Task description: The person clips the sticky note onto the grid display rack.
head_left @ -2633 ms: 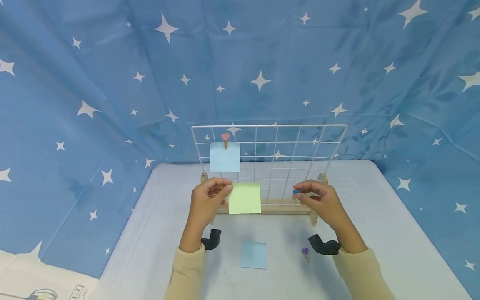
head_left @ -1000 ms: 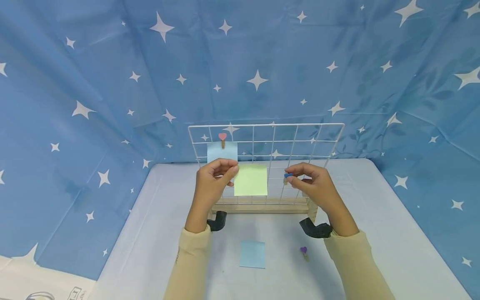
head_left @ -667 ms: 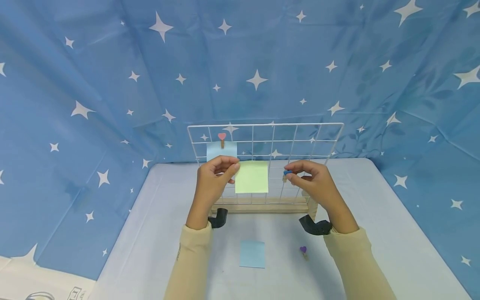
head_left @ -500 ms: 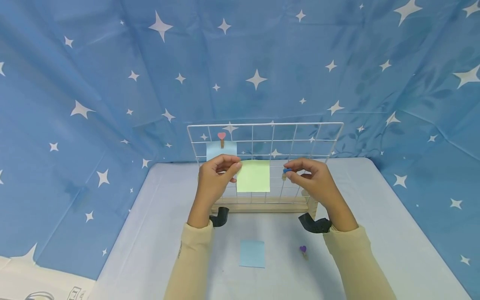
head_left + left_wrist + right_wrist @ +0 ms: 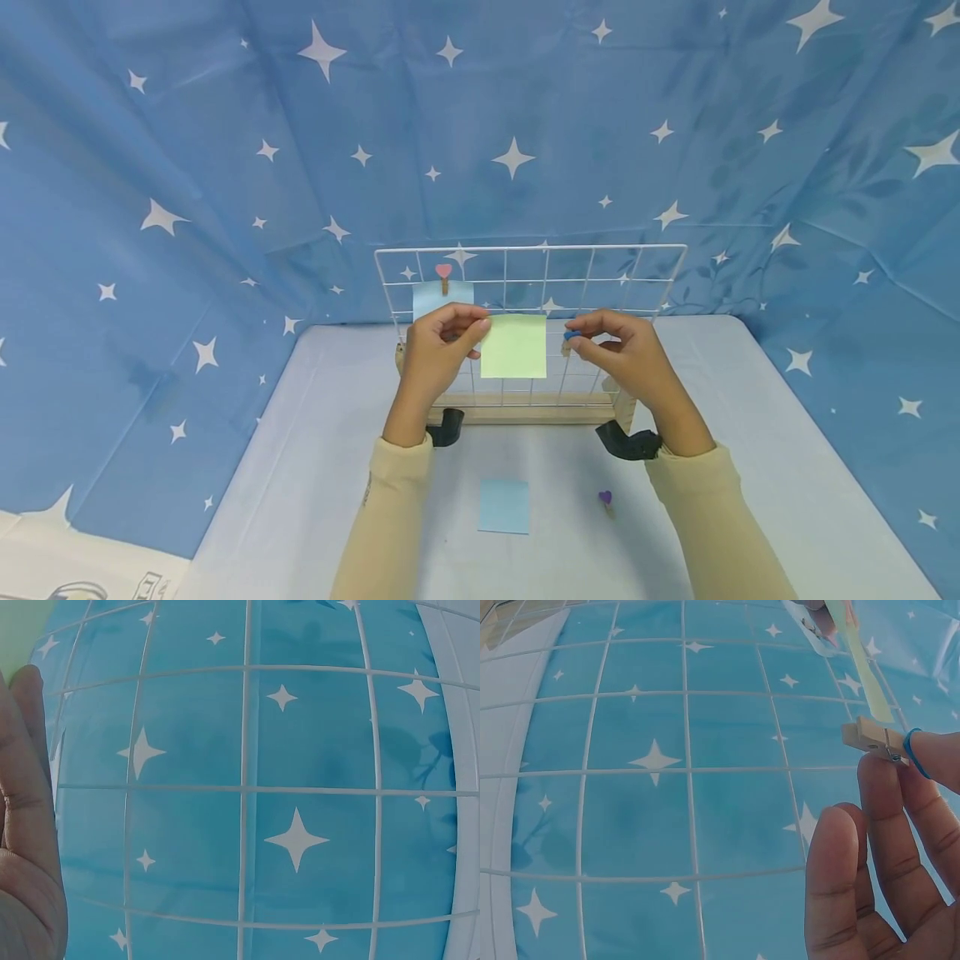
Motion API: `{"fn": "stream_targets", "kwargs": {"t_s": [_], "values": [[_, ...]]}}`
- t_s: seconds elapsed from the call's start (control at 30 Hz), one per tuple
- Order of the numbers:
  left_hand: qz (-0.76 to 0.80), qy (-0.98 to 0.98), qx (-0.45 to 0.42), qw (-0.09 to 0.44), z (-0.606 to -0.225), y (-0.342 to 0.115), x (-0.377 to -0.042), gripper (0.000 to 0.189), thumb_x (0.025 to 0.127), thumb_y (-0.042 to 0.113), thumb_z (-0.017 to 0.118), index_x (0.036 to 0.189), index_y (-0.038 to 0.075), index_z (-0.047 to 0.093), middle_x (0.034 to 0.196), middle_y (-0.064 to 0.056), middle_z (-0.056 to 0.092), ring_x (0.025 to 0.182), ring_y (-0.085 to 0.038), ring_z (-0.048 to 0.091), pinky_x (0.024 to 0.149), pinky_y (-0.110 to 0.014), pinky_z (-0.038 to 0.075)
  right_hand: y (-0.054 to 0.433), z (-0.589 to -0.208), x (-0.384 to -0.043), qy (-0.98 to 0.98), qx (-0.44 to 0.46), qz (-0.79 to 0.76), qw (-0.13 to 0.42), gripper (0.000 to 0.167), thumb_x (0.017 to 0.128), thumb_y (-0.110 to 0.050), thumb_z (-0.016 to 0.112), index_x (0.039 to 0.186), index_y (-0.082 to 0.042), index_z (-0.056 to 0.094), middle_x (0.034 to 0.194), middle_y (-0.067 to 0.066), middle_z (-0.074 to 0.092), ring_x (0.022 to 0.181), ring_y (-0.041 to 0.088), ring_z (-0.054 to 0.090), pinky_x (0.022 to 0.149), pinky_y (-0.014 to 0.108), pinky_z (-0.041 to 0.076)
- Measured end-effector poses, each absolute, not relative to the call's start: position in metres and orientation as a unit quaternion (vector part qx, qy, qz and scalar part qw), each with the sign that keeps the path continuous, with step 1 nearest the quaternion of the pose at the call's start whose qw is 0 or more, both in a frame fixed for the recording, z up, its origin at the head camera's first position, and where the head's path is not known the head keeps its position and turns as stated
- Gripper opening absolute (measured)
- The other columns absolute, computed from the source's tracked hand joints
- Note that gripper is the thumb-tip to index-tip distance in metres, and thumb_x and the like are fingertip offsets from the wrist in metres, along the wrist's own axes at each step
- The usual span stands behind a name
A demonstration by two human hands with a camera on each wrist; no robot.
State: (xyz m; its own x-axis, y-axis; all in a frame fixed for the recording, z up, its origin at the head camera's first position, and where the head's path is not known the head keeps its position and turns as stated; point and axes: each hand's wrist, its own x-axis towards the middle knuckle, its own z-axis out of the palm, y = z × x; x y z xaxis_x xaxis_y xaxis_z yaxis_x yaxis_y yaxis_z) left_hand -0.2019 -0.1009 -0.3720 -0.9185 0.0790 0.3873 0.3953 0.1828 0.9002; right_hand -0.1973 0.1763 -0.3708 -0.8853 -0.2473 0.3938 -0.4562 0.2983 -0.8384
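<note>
Left hand (image 5: 442, 348) shifted its pinched square pale-green paper note (image 5: 513, 347) right, nearer blue-topped wooden clothespin (image 5: 873, 737) pinched by right hand (image 5: 621, 345); note wasn't clipped yet.

This is a small curtained-off tabletop workspace; whether the room beyond is a home, office or studio cannot be told. Star-printed blue curtain fabric (image 5: 450, 108) encloses the white table (image 5: 555, 554) at back and sides; a wire grid panel (image 5: 543, 282) stands on it.
</note>
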Motion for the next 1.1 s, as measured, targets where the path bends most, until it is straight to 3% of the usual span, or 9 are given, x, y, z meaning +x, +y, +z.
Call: {"fn": "stream_targets", "kwargs": {"t_s": [0.23, 0.47, 0.73, 0.83, 0.97, 1.1], "values": [[-0.618, -0.761, -0.153, 0.127, -0.372, -0.099, -0.207, 0.015, 0.103, 0.013, 0.077, 0.114, 0.003, 0.08, 0.102, -0.01, 0.078, 0.083, -0.017, 0.073, 0.068, -0.03, 0.064, 0.176, -0.367, -0.201, -0.793, 0.229, 0.556, 0.099, 0.016, 0.099, 0.002, 0.074, 0.115, 0.005, 0.077, 0.101, -0.005, 0.077, 0.094, 0.005, 0.07, 0.078, 0.019, 0.06], [-0.621, -0.76, -0.15, 0.12, -0.372, -0.097, -0.212, 0.016, 0.103, 0.014, 0.077, 0.114, 0.003, 0.079, 0.103, -0.011, 0.078, 0.084, -0.018, 0.073, 0.07, -0.029, 0.064, 0.175, -0.363, -0.202, -0.797, 0.228, 0.551, 0.098, 0.016, 0.1, 0.001, 0.073, 0.115, 0.005, 0.077, 0.1, 0.0, 0.077, 0.095, 0.005, 0.07, 0.077, 0.019, 0.06], [-0.615, -0.763, -0.158, 0.121, -0.369, -0.094, -0.215, 0.016, 0.104, 0.014, 0.076, 0.115, 0.003, 0.08, 0.103, -0.011, 0.078, 0.09, -0.034, 0.074, 0.07, -0.029, 0.064, 0.173, -0.361, -0.206, -0.798, 0.229, 0.548, 0.098, 0.016, 0.1, 0.002, 0.073, 0.115, 0.007, 0.076, 0.099, 0.011, 0.076, 0.084, 0.017, 0.072, 0.074, 0.02, 0.06], [-0.615, -0.762, -0.16, 0.123, -0.368, -0.093, -0.217, 0.016, 0.104, 0.013, 0.076, 0.115, 0.002, 0.079, 0.103, -0.012, 0.078, 0.088, -0.029, 0.074, 0.069, -0.029, 0.064, 0.172, -0.36, -0.208, -0.803, 0.228, 0.542, 0.098, 0.017, 0.1, 0.001, 0.072, 0.116, 0.007, 0.076, 0.1, 0.017, 0.076, 0.083, 0.022, 0.071, 0.073, 0.02, 0.06], [-0.614, -0.762, -0.164, 0.125, -0.367, -0.092, -0.219, 0.017, 0.104, 0.013, 0.076, 0.115, 0.001, 0.079, 0.103, -0.012, 0.079, 0.085, -0.02, 0.073, 0.069, -0.029, 0.064, 0.171, -0.356, -0.21, -0.807, 0.224, 0.538, 0.097, 0.017, 0.101, 0.0, 0.072, 0.116, 0.006, 0.076, 0.102, 0.019, 0.075, 0.082, 0.018, 0.071, 0.073, 0.021, 0.06], [-0.612, -0.763, -0.163, 0.127, -0.366, -0.091, -0.221, 0.017, 0.104, 0.015, 0.076, 0.115, 0.002, 0.079, 0.104, -0.011, 0.079, 0.086, -0.021, 0.073, 0.069, -0.029, 0.064, 0.17, -0.351, -0.211, -0.808, 0.222, 0.537, 0.098, 0.017, 0.101, -0.001, 0.072, 0.116, 0.007, 0.076, 0.103, 0.02, 0.075, 0.083, 0.013, 0.07, 0.074, 0.02, 0.06]]}}
